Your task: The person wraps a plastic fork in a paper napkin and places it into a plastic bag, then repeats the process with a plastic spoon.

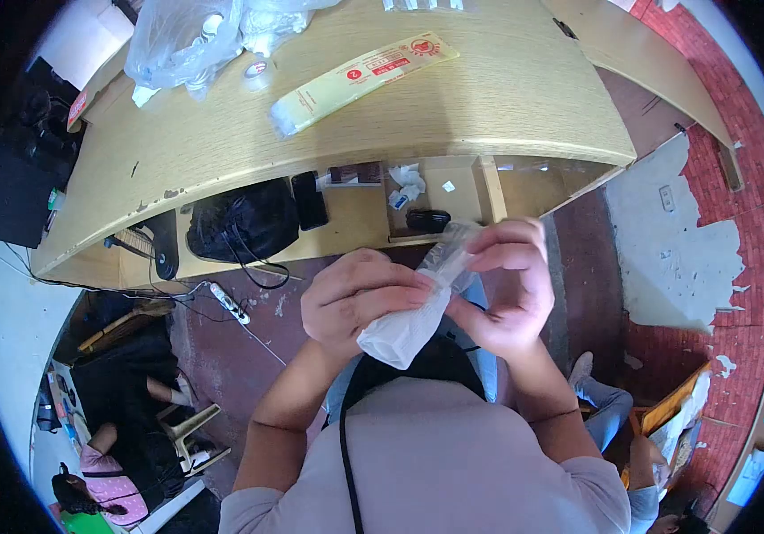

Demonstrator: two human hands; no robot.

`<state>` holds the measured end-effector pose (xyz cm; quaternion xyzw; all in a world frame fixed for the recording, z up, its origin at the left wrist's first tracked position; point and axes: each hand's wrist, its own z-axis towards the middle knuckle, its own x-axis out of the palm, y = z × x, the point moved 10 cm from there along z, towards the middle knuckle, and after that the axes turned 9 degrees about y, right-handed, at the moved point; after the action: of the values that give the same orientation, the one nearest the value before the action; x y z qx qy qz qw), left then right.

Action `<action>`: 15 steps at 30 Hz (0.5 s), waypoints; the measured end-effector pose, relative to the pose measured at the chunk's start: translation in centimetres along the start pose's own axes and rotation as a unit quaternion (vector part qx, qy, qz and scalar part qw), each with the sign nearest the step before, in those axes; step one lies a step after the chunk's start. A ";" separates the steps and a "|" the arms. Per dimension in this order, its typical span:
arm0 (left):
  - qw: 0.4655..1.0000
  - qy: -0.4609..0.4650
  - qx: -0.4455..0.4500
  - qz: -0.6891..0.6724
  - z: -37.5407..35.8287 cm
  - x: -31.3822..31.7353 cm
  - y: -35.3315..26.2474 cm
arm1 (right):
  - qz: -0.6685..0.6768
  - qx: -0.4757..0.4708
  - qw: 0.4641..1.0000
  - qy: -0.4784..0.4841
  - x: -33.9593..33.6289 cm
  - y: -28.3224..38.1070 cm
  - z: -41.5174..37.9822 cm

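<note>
Both my hands hold one small clear plastic packet (410, 320) in front of my chest, below the edge of a wooden counter (489, 98). My left hand (355, 298) grips the packet's lower, whitish end with the fingers wrapped over it. My right hand (508, 289) pinches the upper, transparent end between thumb and fingers. What is inside the packet is too blurred to tell.
On the counter lie a long yellow packet with a red label (360, 78), a roll of tape (258, 71) and a clear plastic bag of items (182, 40). A shelf under the counter holds a black bag (239, 222) and a phone (310, 200). Another person (106, 481) sits low at the left.
</note>
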<state>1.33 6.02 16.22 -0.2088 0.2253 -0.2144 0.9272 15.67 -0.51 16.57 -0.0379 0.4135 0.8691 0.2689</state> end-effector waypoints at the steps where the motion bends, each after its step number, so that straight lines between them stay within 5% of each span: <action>1: 1.000 -0.003 0.004 -0.023 -0.1 0.0 0.0 | -0.033 0.003 0.999 -0.002 -0.4 0.2 -0.2; 6: 0.998 0.001 0.010 -0.067 0.0 0.1 -0.1 | -0.069 -0.076 0.994 0.023 -0.1 2.6 0.2; 15: 0.997 0.019 0.059 -0.042 0.3 0.2 -1.2 | -0.083 -0.036 0.995 0.030 -0.3 2.9 0.1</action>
<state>1.27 5.01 17.00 -0.1590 0.2211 -0.2704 0.9234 14.49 -2.11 18.78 -0.1079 0.3857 0.8564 0.3260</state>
